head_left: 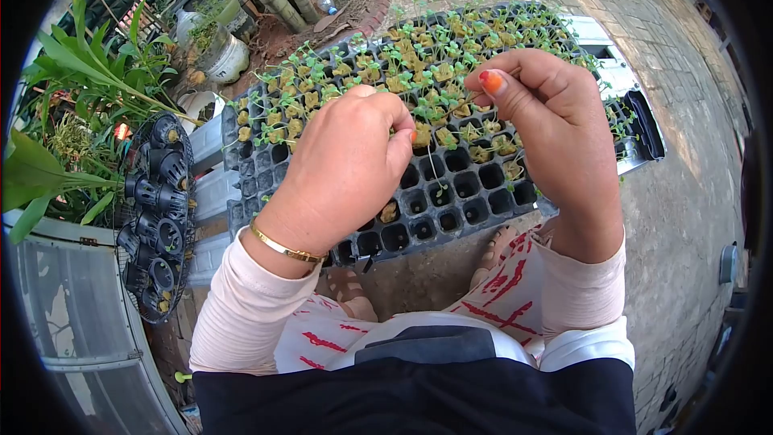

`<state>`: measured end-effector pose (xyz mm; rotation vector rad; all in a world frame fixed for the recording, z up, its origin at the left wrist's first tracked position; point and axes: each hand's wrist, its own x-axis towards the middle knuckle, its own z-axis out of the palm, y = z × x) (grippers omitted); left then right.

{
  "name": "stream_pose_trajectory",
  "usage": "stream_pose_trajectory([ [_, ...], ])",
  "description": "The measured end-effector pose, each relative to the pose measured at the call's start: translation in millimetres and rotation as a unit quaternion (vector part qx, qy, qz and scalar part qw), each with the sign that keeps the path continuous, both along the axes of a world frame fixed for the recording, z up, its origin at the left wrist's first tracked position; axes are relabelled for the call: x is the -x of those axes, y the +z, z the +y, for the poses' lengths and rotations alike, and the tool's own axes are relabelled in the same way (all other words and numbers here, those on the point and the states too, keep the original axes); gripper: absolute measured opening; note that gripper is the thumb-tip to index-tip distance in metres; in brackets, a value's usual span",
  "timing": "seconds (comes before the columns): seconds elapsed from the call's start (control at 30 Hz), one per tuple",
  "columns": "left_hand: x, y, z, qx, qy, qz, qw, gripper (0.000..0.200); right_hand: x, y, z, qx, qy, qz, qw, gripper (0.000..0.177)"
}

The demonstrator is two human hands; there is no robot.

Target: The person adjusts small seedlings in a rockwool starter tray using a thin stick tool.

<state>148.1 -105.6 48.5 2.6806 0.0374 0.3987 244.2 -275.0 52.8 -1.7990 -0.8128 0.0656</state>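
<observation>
Black seedling trays [447, 220] lie in front of me, filled with green seedlings [403, 56] in tan sponge plugs; the nearest rows are mostly bare cells. My left hand [350, 161], with a gold bangle at the wrist, is closed over the tray's left middle, thumb and fingers pinched. Just right of its fingertips a thin pale stem [435, 165] trails down over the bare cells. Over the right side my right hand [555, 109] is closed too, its orange-nailed thumb pressed to the forefinger. I cannot tell what either pinch holds.
The trays rest on a ribbed pale metal stand [213, 193]. To the left, a round black basket [161, 217] holds several net cups, beside leafy plants [72, 89]. A white bucket [221, 60] stands near tree trunks at the back. Paving [684, 153] runs along the right.
</observation>
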Motion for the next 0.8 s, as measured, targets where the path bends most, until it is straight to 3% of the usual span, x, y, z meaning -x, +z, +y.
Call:
stream_pose_trajectory([
  [0.17, 8.0, 6.1, 9.7, 0.11, 0.002, 0.045, 0.993, 0.008, -7.2, -1.2, -8.5, -0.085, 0.008, 0.02, 0.996, 0.019],
  [0.23, 11.2, 7.7, 13.4, 0.229, 0.031, 0.106, 0.967, 0.009, -6.9, -1.1, -9.8, -0.067, 0.011, 0.019, 0.997, 0.021],
  [0.3, 15.9, 10.8, 15.1, 0.275, 0.037, 0.121, 0.953, 0.009, -8.5, -6.8, -6.3, -0.183, 0.076, -0.038, 0.979, 0.021],
  [0.43, 22.1, 13.1, 20.8, 0.374, 0.026, 0.137, 0.917, 0.009, -3.8, -2.4, -5.2, -0.164, 0.098, -0.068, 0.979, 0.019],
  [0.5, 24.7, 12.2, 25.4, 0.39, 0.022, 0.134, 0.911, 0.009, 1.5, 4.4, -7.1, -0.037, 0.11, -0.027, 0.993, 0.019],
  [0.53, 25.6, 12.1, 27.0, 0.406, 0.016, 0.133, 0.904, 0.009, -0.3, -3.8, -0.9, -0.069, 0.114, -0.114, 0.985, 0.011],
  [0.57, 26.2, 12.7, 27.4, 0.405, 0.017, 0.132, 0.905, 0.009, -1.8, -7.5, 3.3, -0.07, 0.115, -0.115, 0.984, 0.011],
  [0.63, 27.2, 13.3, 27.7, 0.39, 0.033, 0.107, 0.914, 0.01, -2.7, -10.7, 8.9, -0.054, 0.146, -0.254, 0.955, 0.011],
  [0.67, 27.8, 12.8, 29.0, 0.39, 0.034, 0.107, 0.914, 0.01, 2.4, -10.2, 10.2, -0.048, 0.14, -0.227, 0.963, 0.019],
  [0.8, 31.7, 9.2, 32.4, 0.382, 0.039, 0.067, 0.921, 0.011, 5.0, -12.2, 13.2, -0.034, 0.117, -0.226, 0.966, 0.017],
])
